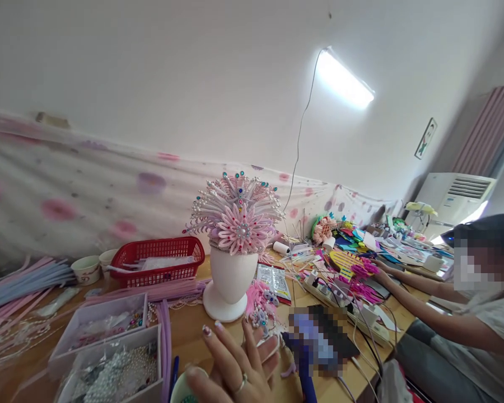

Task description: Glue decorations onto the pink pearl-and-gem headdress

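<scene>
At the bottom centre my two hands overlap. My right hand, with a ring and decorated nails, lies on top with its fingers stretched up and left. Fingertips of my left hand show behind it at the right; most of that hand is hidden. I see nothing held. Just left, a paper cup with small beads is partly covered by a thumb. Beyond the hands, a white mannequin head wears a pink beaded headdress. A pink beaded ornament lies beside its base.
Open boxes of beads and a red basket stand at left, near pink and blue strips. A phone, a dark blue tool and power strips lie right. A co-worker sits beyond, hands on craft pieces.
</scene>
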`<state>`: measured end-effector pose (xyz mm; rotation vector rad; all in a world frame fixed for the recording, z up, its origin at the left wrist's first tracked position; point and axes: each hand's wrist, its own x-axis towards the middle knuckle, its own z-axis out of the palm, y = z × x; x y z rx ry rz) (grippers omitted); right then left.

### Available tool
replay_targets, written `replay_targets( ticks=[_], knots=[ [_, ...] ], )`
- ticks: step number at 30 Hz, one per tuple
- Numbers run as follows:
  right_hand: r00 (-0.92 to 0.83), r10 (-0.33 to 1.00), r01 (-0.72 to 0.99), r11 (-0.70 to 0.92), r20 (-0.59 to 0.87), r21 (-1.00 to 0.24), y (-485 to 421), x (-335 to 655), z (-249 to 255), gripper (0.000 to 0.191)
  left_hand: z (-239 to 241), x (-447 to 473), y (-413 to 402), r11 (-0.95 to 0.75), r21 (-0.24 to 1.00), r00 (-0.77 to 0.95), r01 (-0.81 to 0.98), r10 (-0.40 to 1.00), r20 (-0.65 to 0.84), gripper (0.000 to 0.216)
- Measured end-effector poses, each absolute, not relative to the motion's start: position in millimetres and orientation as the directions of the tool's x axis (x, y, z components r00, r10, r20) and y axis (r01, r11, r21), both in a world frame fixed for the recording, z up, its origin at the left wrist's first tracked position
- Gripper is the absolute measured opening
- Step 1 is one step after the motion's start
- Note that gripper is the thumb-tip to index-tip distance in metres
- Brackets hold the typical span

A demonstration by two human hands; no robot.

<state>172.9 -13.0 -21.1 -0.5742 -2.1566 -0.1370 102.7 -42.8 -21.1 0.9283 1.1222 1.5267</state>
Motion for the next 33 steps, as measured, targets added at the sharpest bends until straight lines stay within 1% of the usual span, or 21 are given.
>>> replay_targets(
  ticks=[2, 3, 4, 5, 6, 7, 8, 9, 10, 11, 12, 13, 14, 16, 17, 18, 20, 23, 25, 29, 33],
  knots=[
    [-0.566, 0.272, 0.389, 0.92, 0.778, -0.039, -12.3, 163.1, -17.5, 0.047, -24.2, 110.0, -41.1, -0.113, 0.963, -0.262, -0.246, 0.964, 0.046, 0.035],
    [-0.593, 0.234, 0.358, 0.934, 0.771, -0.008, -11.0, 164.3, -12.4, 0.047, -23.6, 108.1, -42.1, -0.127, 0.963, -0.277, -0.237, 0.959, 0.059, 0.039],
    [-0.634, 0.195, 0.316, 0.948, 0.748, 0.021, -8.8, 169.1, -5.4, 0.047, -21.1, 102.5, -44.1, -0.126, 0.961, -0.254, -0.248, 0.965, 0.061, 0.049],
    [-0.663, 0.176, 0.275, 0.961, 0.727, 0.019, -5.7, 176.6, 2.7, 0.05, -16.6, 93.7, -47.0, -0.116, 0.953, -0.203, -0.278, 0.977, 0.06, 0.059],
    [-0.666, 0.191, 0.245, 0.969, 0.721, -0.03, -1.5, 185.7, 11.0, 0.059, -10.2, 82.4, -50.5, -0.1, 0.942, -0.139, -0.321, 0.989, 0.057, 0.071],
    [-0.637, 0.253, 0.246, 0.962, 0.728, -0.119, 3.8, 195.5, 18.7, 0.064, -2.2, 69.5, -54.2, 0.005, 0.88, 0.098, -0.476, 0.994, 0.047, 0.078],
    [-0.561, 0.352, 0.26, 0.934, 0.749, -0.244, 10.3, 204.9, 25.3, 0.061, 6.8, 56.2, -57.6, 0.089, 0.789, 0.261, -0.608, 0.961, 0.092, 0.077],
    [-0.438, 0.471, 0.271, 0.881, 0.766, -0.387, 17.9, 213.2, 30.6, 0.055, 16.3, 43.5, -60.3, 0.169, 0.719, 0.38, -0.674, 0.914, 0.142, 0.069],
    [-0.282, 0.58, 0.271, 0.812, 0.764, -0.517, 26.5, 219.9, 34.7, 0.046, 26.0, 32.1, -61.5, 0.244, 0.701, 0.487, -0.669, 0.857, 0.166, 0.058],
    [-0.121, 0.657, 0.253, 0.745, 0.744, -0.617, 35.9, 224.6, 38.3, 0.038, 35.4, 22.9, -60.7, 0.242, 0.715, 0.501, -0.656, 0.848, 0.173, 0.047],
    [0.022, 0.705, 0.224, 0.688, 0.709, -0.69, 45.8, 227.5, 41.7, 0.033, 44.2, 15.9, -57.2, 0.19, 0.747, 0.462, -0.637, 0.87, 0.172, 0.037],
    [0.125, 0.725, 0.19, 0.652, 0.677, -0.734, 55.9, 228.5, 45.5, 0.032, 52.1, 11.4, -50.6, 0.119, 0.793, 0.368, -0.597, 0.919, 0.14, 0.03],
    [0.174, 0.746, 0.145, 0.626, 0.643, -0.766, 66.1, 228.0, 49.9, 0.034, 58.8, 8.9, -40.7, 0.054, 0.843, 0.241, -0.535, 0.966, 0.091, 0.026],
    [0.165, 0.794, 0.051, 0.586, 0.586, -0.809, 85.4, 223.3, 59.7, 0.044, 67.7, 8.0, -12.4, -0.082, 0.917, -0.024, -0.39, 0.997, 0.079, 0.03],
    [0.143, 0.811, 0.022, 0.57, 0.567, -0.821, 94.2, 219.8, 64.5, 0.045, 69.8, 8.5, 4.8, -0.139, 0.921, -0.152, -0.364, 0.984, 0.088, 0.035],
    [0.135, 0.822, 0.005, 0.558, 0.554, -0.83, 102.2, 215.8, 68.8, 0.046, 70.6, 9.0, 22.6, -0.172, 0.926, -0.242, -0.335, 0.966, 0.092, 0.039],
    [0.13, 0.831, -0.014, 0.547, 0.541, -0.837, 115.3, 207.6, 74.8, 0.046, 69.7, 8.5, 56.1, -0.27, 0.936, -0.373, -0.224, 0.911, 0.174, 0.042],
    [0.091, 0.849, -0.094, 0.527, 0.52, -0.845, 126.9, 198.5, 77.7, 0.042, 67.8, 4.6, 89.3, -0.354, 0.922, -0.432, -0.156, 0.864, 0.259, 0.038],
    [0.047, 0.859, -0.159, 0.51, 0.51, -0.845, 129.5, 195.8, 77.7, 0.037, 68.4, 2.0, 97.0, -0.385, 0.914, -0.435, -0.128, 0.85, 0.297, 0.035],
    [-0.006, 0.857, -0.192, 0.505, 0.515, -0.842, 126.4, 194.5, 78.4, 0.029, 73.3, 1.2, 94.6, -0.413, 0.907, -0.373, -0.077, 0.856, 0.358, 0.03],
    [-0.062, 0.85, -0.208, 0.501, 0.523, -0.84, 123.3, 191.0, 81.6, 0.031, 78.1, 2.7, 98.3, -0.454, 0.891, -0.341, -0.02, 0.841, 0.421, 0.033]
  ],
)
